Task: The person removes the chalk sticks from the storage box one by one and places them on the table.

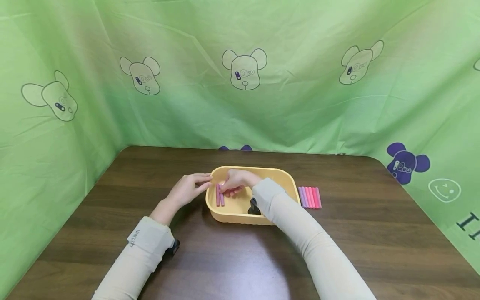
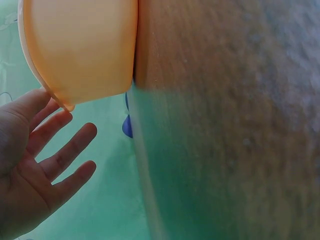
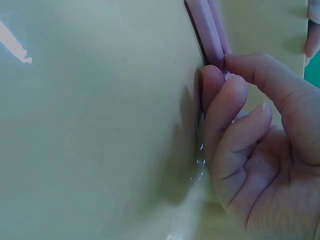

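Note:
A yellow plastic basin [image 1: 243,218] stands on the table, with two slim pinkish-purple sticks [image 1: 218,196] side by side at its left end. My right hand [image 1: 237,180] reaches inside and pinches the top end of the right-hand purple stick [image 3: 207,27] between thumb and index finger; its other fingers curl in toward the palm. Outside the basin, my left hand [image 1: 190,187] touches the left rim with its fingertips. The left wrist view shows that hand's fingers [image 2: 70,155] spread and fairly straight beside the basin's wall.
Just right of the basin, a row of several pink and purple sticks [image 1: 309,197] lies on the brown wooden table [image 1: 210,258]. Green printed cloth [image 1: 300,116] hangs behind and along the sides. The right wrist's black camera [image 1: 254,207] sits over the basin.

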### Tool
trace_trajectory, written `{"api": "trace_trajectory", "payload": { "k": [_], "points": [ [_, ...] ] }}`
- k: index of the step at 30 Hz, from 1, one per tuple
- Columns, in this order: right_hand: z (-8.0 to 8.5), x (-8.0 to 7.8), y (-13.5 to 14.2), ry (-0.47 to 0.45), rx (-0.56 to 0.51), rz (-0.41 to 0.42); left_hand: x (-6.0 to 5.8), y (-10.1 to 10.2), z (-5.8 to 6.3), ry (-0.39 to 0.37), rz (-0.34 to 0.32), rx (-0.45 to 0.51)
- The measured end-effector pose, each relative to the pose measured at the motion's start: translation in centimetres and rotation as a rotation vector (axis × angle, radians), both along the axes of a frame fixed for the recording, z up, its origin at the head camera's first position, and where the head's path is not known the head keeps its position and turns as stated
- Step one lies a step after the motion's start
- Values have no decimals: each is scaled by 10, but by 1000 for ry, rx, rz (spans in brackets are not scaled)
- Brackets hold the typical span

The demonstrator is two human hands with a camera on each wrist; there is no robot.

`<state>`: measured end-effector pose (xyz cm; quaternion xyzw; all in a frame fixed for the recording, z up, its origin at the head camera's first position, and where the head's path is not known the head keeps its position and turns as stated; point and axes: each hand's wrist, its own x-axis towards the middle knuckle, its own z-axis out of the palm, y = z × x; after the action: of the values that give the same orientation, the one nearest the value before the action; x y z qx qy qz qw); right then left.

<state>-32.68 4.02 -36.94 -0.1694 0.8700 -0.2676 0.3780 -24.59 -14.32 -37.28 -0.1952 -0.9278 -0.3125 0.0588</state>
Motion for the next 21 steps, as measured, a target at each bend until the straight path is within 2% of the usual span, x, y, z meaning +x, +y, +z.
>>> {"api": "trace_trajectory", "payload": {
  "k": [11,21],
  "points": [
    [1,-1,0,-33,8,-17,0,0,2,-5,-2,-5],
    [3,-5,6,-131,-78,-15,-1,-2,0,17,-14,6]
  ]
}}
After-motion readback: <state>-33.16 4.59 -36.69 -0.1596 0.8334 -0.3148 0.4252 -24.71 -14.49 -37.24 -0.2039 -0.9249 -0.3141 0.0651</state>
